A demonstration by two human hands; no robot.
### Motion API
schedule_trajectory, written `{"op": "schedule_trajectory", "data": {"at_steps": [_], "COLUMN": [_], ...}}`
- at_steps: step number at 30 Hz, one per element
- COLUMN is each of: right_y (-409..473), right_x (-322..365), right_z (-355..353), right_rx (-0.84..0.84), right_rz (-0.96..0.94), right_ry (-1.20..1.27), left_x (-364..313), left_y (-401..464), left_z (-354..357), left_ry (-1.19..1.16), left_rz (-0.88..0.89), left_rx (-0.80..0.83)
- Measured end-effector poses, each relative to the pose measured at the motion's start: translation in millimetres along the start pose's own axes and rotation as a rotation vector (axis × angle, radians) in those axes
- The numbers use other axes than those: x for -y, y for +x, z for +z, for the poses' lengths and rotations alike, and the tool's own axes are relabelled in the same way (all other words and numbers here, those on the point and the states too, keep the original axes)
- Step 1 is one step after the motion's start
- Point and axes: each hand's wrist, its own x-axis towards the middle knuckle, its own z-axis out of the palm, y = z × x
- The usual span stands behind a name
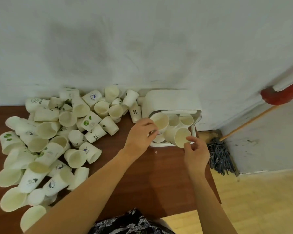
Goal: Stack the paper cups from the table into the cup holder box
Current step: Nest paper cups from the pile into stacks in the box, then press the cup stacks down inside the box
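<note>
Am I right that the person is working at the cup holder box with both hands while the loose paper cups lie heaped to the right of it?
Not quite: the head view shows the loose paper cups heaped to the left of the cup holder box, not the right. Both the left hand and right hand are at it.

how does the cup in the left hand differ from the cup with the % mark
The cup in the left hand has a plain side showing; the % cup bears a black print. The held cup sits mouth-up over the cup holder box, gripped by the left hand; the % cup stands mouth-down on the table, untouched. Both are white paper cups.
</note>
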Motion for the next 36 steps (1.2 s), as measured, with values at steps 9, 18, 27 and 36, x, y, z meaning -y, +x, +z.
{"op": "schedule_trajectory", "data": {"at_steps": [9, 18, 27, 36], "right_y": [55, 78, 88, 115], "right_x": [-32, -17, -23, -58], "right_z": [-34, -10, 30, 23], "right_rx": [0.08, 0.317, 0.565, 0.561], "right_rz": [-0.005, -0.174, -0.257, -0.113], "right_ry": [0.048, 0.129, -0.002, -0.234], "left_x": [-2, -16, -15, -14], "left_y": [8, -9, -15, 3], "left_z": [65, 72, 62, 96], "left_ry": [0.199, 0.277, 0.26, 0.3], "left_rz": [-0.167, -0.36, -0.454, -0.525], "left_rx": [0.058, -0.003, -0.058, 0.133]}}
